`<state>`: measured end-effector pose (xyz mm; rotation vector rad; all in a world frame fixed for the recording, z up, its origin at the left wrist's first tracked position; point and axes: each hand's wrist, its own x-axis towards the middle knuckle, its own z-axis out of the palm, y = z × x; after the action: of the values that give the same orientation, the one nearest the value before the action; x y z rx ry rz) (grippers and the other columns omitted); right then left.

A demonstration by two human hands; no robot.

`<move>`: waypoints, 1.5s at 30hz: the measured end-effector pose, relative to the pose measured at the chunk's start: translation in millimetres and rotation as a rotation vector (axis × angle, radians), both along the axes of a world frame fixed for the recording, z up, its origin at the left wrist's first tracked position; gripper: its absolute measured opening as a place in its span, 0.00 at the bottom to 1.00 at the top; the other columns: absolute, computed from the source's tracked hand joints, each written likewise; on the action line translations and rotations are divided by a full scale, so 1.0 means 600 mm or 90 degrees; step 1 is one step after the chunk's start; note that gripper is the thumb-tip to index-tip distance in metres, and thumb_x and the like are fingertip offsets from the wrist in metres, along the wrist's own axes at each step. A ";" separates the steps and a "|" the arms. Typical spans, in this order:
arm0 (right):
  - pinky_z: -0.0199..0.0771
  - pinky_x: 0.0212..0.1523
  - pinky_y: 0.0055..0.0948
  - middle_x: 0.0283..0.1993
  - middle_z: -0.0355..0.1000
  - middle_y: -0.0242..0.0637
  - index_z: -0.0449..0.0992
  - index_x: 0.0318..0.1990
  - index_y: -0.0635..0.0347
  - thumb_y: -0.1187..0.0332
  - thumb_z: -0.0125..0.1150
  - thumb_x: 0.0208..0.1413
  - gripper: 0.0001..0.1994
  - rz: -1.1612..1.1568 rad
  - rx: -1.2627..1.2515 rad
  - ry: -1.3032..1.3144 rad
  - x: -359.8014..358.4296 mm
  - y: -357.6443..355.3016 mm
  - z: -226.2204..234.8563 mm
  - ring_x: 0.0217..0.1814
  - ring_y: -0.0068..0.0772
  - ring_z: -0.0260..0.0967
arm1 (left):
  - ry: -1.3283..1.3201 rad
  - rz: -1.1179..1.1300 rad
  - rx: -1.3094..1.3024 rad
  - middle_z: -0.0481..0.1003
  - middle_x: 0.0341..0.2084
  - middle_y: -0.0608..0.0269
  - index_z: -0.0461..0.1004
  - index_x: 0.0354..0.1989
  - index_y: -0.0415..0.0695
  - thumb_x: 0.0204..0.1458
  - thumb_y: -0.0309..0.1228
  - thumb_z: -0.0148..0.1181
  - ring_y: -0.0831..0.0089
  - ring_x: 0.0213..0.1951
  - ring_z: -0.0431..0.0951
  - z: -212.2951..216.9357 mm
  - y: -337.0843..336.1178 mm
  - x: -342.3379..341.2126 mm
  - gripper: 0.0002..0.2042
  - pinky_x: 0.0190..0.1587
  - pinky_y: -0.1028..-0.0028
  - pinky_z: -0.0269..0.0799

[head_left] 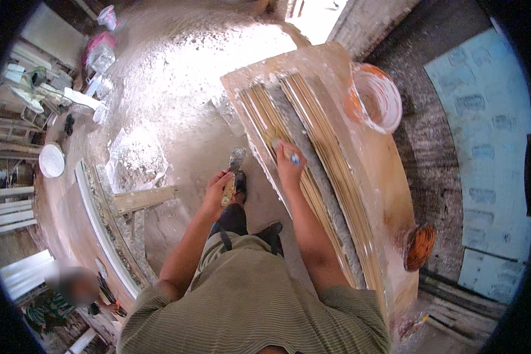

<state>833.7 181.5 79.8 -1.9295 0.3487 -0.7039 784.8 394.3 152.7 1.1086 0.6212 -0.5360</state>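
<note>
- Two hands are at work over a long desk (389,177) that runs from the upper centre to the lower right of the view.
- Right hand (289,162): resting on the strips on the desk, fingers clenched around a small tool with a blue-and-white handle (293,157). The tool's working end is hidden under the hand.
- Left hand (218,192): held off the desk's left edge, above the floor, fingers clenched around the handle of a putty knife (233,171). The blade points up and away from the person and carries grey filler.
- Strips (324,147): pale wooden mouldings lying side by side along the desk in two bundles, with a grey band of filler (321,177) between them.
- Bucket (374,97): orange, white-smeared inside, standing on the far end of the desk, right of the strips and well apart from both hands.
- Round orange object (420,245): at the desk's right edge, near the person's end; its kind cannot be told.
- Floor (171,106): dusty concrete, with a wooden frame (115,218) lying at the left.
- Second person (71,289): seated at the lower left, well apart from the desk.
- Blue panel (489,147): at the right, beyond a dark brick surface.
</note>
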 end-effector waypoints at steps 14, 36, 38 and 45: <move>0.78 0.39 0.30 0.39 0.77 0.43 0.79 0.40 0.68 0.76 0.64 0.55 0.07 -0.199 0.351 0.118 -0.526 -0.126 -0.019 0.37 0.29 0.75 | -0.013 -0.132 -0.034 0.69 0.24 0.70 0.68 0.45 0.49 0.57 0.37 0.59 0.77 0.21 0.73 -0.029 -0.075 -0.127 0.12 0.20 0.76 0.69; 0.75 0.46 0.32 0.36 0.79 0.41 0.80 0.36 0.64 0.78 0.62 0.47 0.07 0.051 0.091 -0.013 0.258 0.107 -0.016 0.43 0.37 0.76 | -0.012 0.195 0.012 0.69 0.26 0.70 0.70 0.41 0.51 0.55 0.39 0.59 0.75 0.25 0.74 -0.018 0.114 -0.029 0.10 0.22 0.74 0.70; 0.74 0.47 0.32 0.37 0.79 0.42 0.80 0.33 0.66 0.75 0.64 0.48 0.05 0.013 0.119 -0.044 0.215 0.034 -0.077 0.41 0.36 0.76 | -0.021 0.169 0.020 0.70 0.26 0.71 0.71 0.41 0.50 0.55 0.39 0.59 0.75 0.25 0.74 0.002 0.079 -0.038 0.10 0.22 0.74 0.70; 0.75 0.40 0.35 0.32 0.78 0.45 0.78 0.32 0.66 0.74 0.65 0.49 0.05 0.069 -0.125 -0.091 -0.029 -0.020 -0.016 0.34 0.42 0.76 | -0.060 0.224 -0.054 0.70 0.25 0.68 0.71 0.43 0.47 0.56 0.37 0.59 0.75 0.21 0.72 -0.039 0.001 -0.262 0.10 0.20 0.73 0.70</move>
<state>816.3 169.4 70.4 -2.0511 0.0881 -0.8234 627.9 395.1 129.5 0.9124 0.6866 -0.2032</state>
